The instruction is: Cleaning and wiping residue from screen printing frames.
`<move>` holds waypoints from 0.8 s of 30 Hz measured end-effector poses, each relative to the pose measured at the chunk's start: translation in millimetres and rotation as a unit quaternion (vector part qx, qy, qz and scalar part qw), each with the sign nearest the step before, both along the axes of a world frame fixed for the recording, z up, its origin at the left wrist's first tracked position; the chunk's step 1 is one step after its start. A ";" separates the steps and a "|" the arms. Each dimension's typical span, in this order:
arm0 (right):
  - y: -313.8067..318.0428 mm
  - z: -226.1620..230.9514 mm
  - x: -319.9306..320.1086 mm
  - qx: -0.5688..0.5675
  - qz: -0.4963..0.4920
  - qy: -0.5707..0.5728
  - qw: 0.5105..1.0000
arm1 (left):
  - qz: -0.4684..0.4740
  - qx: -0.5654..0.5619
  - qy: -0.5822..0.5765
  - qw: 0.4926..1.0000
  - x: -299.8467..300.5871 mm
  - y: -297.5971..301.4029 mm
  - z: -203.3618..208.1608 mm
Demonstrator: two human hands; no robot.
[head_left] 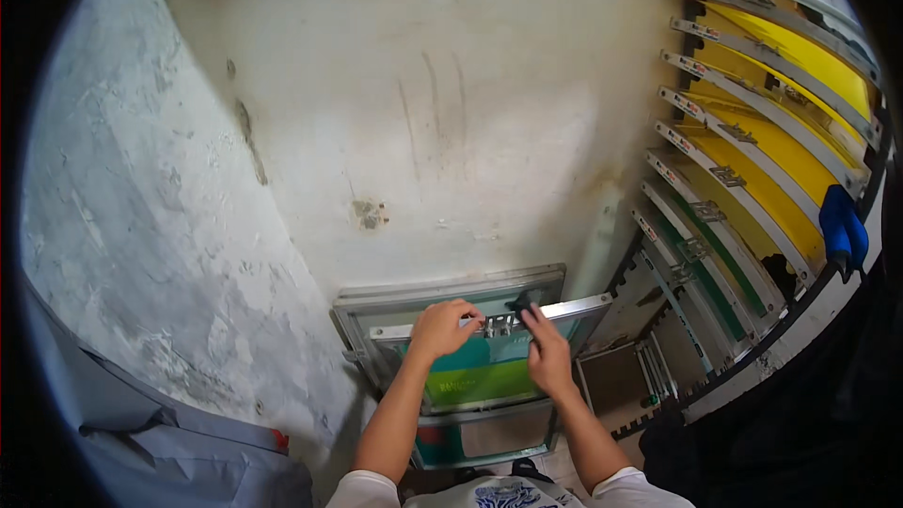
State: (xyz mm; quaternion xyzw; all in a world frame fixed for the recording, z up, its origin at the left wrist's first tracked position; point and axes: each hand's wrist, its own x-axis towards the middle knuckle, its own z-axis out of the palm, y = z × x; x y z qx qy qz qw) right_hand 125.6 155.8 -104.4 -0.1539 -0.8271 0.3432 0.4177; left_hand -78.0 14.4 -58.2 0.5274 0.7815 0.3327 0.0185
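In front of me stands a metal-framed screen (499,384) with a teal and lime-green panel. Along its top runs a silvery bar (585,306) with small metal clips (501,325) at the middle. My left hand (440,329) is at the bar just left of the clips, its fingertips pinched together; what they hold, if anything, is too small to tell. My right hand (549,355) is right of the clips, its fingers closed on a small black object (522,303) at the bar's upper edge. The kind of this object cannot be made out.
More metal frames (451,290) lean against the stained white wall (451,132) behind. Another frame (484,442) stands nearer my body. On the right, a rack holds several frames with yellow (752,136) and green panels; a blue-handled item (843,230) hangs there. Grey cloth (179,442) lies left.
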 end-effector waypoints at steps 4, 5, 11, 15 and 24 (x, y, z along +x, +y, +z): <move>29.9 -6.2 7.1 0.066 -0.013 -0.025 0.997 | 0.004 -0.025 -0.007 1.000 -0.8 3.8 2.8; 46.8 -15.7 13.6 0.059 -0.054 0.002 0.997 | 0.005 -0.030 -0.027 0.999 1.9 7.1 6.3; 82.5 -22.3 24.7 0.009 -0.212 -0.037 0.977 | 0.013 -0.002 0.015 1.000 -9.8 10.6 -10.4; 48.4 -23.4 0.3 0.080 -0.138 -0.018 0.987 | 0.039 -0.036 0.010 0.999 -16.3 10.1 -10.4; 86.6 -18.0 15.3 0.047 -0.137 -0.046 0.988 | 0.053 0.019 0.031 0.998 -28.2 -6.0 -13.6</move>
